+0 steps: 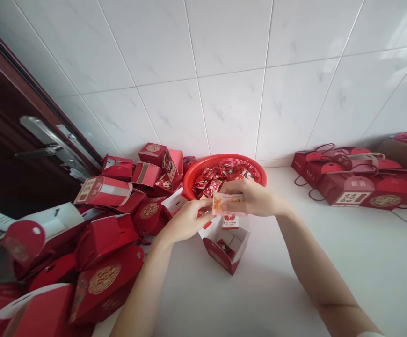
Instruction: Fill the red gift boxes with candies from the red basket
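Packet: pale, orange-patterned packet (pixel 219 203), raised above the open box's far end, between both hands.
Right hand: bent fingers of the right hand (pixel 254 199) pinch the packet from its right side, covering part of its face.
Left hand: the left hand (pixel 188 219) is partly curled, thumb and fingers at the packet's left edge; cannot tell whether they grip or only steady it.
Packet handling: probably light; wrapper looks smooth, perhaps slippery. Side edges seem the best hold; hard squeezing might crush the contents.
Open box: red gift box (pixel 219 257) on the white tabletop (pixel 270 285), a red-wrapped piece (pixel 226 248) inside. Likely thin card, stiff along folds, easily dented; best held by its side walls.
White-and-red pack: small pack (pixel 230 222) at the box's far end, partly hidden.
Basket: red plastic basket (pixel 261 174) behind the hands, holding red-wrapped sweets (pixel 211 188).
Left side: heaped red boxes (pixel 101 278).
Right side: corded boxes (pixel 351 192), grouped near the wall.
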### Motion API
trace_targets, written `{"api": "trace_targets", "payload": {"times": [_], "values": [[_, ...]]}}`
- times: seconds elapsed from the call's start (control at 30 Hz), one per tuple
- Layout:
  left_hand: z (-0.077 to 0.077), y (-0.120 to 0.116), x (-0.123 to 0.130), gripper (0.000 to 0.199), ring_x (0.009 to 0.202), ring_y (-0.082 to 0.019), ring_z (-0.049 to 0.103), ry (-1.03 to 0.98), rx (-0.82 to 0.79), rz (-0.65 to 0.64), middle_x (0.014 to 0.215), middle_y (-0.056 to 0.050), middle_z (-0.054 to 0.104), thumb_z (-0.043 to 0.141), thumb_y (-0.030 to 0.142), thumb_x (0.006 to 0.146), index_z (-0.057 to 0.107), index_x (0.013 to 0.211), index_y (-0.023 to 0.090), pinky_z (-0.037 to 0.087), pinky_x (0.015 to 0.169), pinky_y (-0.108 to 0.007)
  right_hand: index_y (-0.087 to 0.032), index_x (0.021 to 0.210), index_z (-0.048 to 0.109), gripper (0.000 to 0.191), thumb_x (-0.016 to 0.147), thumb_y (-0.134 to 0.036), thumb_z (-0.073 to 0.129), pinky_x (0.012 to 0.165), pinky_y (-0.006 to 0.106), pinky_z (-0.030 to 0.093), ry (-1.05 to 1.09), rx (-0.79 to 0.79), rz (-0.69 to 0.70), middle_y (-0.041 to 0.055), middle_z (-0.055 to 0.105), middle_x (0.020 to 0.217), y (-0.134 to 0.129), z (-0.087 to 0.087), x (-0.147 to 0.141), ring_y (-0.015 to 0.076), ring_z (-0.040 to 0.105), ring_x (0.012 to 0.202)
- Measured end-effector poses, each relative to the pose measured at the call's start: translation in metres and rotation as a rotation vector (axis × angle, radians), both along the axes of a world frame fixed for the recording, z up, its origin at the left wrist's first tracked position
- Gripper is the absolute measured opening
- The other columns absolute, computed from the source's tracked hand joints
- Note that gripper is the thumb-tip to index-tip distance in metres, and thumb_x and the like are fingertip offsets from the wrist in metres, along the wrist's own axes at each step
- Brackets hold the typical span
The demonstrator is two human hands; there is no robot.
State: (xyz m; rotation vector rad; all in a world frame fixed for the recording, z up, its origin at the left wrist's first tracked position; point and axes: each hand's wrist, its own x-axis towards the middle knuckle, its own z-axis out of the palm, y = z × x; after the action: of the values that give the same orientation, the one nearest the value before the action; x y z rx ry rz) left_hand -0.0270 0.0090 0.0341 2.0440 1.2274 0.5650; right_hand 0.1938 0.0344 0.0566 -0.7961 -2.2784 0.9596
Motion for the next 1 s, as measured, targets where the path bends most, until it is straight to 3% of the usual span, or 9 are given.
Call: {"api": "trace_targets", "payload": {"times": [0.17, 0.33, 0.4, 0.5, 0.57, 0.67, 0.77, 0.87, 1.0], "values": [[-0.007, -0.002, -0.002, 0.032, 0.101, -0.021, 0.065, -0.085, -0.064, -0.072, 0.107, -0.004, 0.073, 0.048, 0.03, 0.095, 0.069, 0.118, 0.022, 0.05, 0.094, -0.032, -0.017, 0.088, 0.067, 0.007, 0.083, -0.018, 0.063, 0.058, 0.023, 0.034, -0.122, 0.005, 0.077, -0.0017, 0.061, 0.075, 0.0, -0.005, -0.006, 0.0105, 0.048, 0.065], [-0.007, -0.013, -0.007, 0.025, 0.087, -0.02, 0.067, 0.012, -0.04, -0.046, 0.094, -0.003, 0.073, 0.051, 0.029, 0.094, 0.07, 0.106, 0.02, 0.055, 0.078, -0.03, -0.017, 0.087, 0.066, 0.005, 0.085, -0.021, 0.062, 0.057, 0.023, 0.031, -0.112, 0.008, 0.073, -0.0033, 0.057, 0.072, 0.001, -0.005, -0.004, 0.0092, 0.043, 0.062], [-0.009, -0.02, -0.01, 0.026, 0.089, -0.02, 0.067, 0.005, 0.032, 0.004, 0.1, -0.004, 0.073, 0.052, 0.032, 0.094, 0.07, 0.111, 0.021, 0.055, 0.079, -0.03, -0.017, 0.086, 0.066, 0.005, 0.085, -0.021, 0.063, 0.057, 0.023, 0.031, -0.119, -0.002, 0.066, -0.0035, 0.056, 0.072, 0.0, -0.004, -0.003, 0.0092, 0.043, 0.062], [-0.021, -0.031, -0.017, 0.028, 0.094, -0.021, 0.068, -0.005, 0.162, 0.119, 0.112, -0.008, 0.071, 0.056, 0.035, 0.094, 0.07, 0.114, 0.022, 0.055, 0.085, -0.032, -0.017, 0.082, 0.066, 0.005, 0.083, -0.015, 0.061, 0.058, 0.024, 0.031, -0.208, -0.014, 0.05, -0.0028, 0.058, 0.073, -0.001, -0.004, -0.008, 0.0098, 0.046, 0.064], [-0.03, -0.037, -0.021, 0.027, 0.09, -0.02, 0.068, 0.016, 0.198, 0.178, 0.108, -0.008, 0.071, 0.057, 0.036, 0.093, 0.072, 0.11, 0.022, 0.055, 0.082, -0.032, -0.017, 0.084, 0.067, 0.007, 0.083, -0.014, 0.06, 0.059, 0.024, 0.032, -0.307, -0.031, 0.048, -0.0016, 0.061, 0.072, -0.003, -0.006, -0.015, 0.0112, 0.05, 0.065], [-0.04, -0.046, -0.026, 0.026, 0.088, -0.018, 0.068, 0.034, 0.152, 0.182, 0.105, -0.006, 0.07, 0.055, 0.037, 0.094, 0.072, 0.108, 0.024, 0.055, 0.082, -0.031, -0.017, 0.104, 0.069, 0.021, 0.083, -0.02, 0.064, 0.064, 0.025, 0.036, -0.43, -0.02, 0.069, 0.0018, 0.069, 0.08, -0.005, -0.012, -0.026, 0.0163, 0.06, 0.075], [-0.042, -0.052, -0.029, 0.025, 0.09, -0.017, 0.068, 0.009, 0.112, 0.174, 0.105, -0.004, 0.069, 0.055, 0.034, 0.094, 0.07, 0.112, 0.025, 0.054, 0.084, -0.029, -0.02, 0.12, 0.065, 0.039, 0.081, -0.021, 0.067, 0.065, 0.027, 0.037, -0.54, 0.086, -0.01, 0.0048, 0.072, 0.089, -0.006, -0.018, -0.031, 0.0221, 0.064, 0.087], [-0.042, -0.054, -0.03, 0.025, 0.088, -0.016, 0.068, -0.011, 0.098, 0.173, 0.104, -0.003, 0.068, 0.054, 0.03, 0.093, 0.069, 0.113, 0.025, 0.055, 0.083, -0.027, -0.021, 0.119, 0.066, 0.036, 0.084, -0.021, 0.064, 0.063, 0.027, 0.036, -0.572, 0.15, -0.134, 0.0057, 0.073, 0.093, -0.006, -0.015, -0.027, 0.0222, 0.066, 0.083], [-0.046, -0.056, -0.029, 0.027, 0.092, -0.016, 0.069, -0.029, 0.094, 0.161, 0.111, -0.004, 0.067, 0.052, 0.028, 0.093, 0.068, 0.115, 0.026, 0.056, 0.082, -0.027, -0.022, 0.118, 0.066, 0.031, 0.087, -0.025, 0.064, 0.064, 0.026, 0.04, -0.456, 0.124, -0.14, 0.0045, 0.074, 0.095, -0.009, -0.003, -0.012, 0.0177, 0.065, 0.076]]}}
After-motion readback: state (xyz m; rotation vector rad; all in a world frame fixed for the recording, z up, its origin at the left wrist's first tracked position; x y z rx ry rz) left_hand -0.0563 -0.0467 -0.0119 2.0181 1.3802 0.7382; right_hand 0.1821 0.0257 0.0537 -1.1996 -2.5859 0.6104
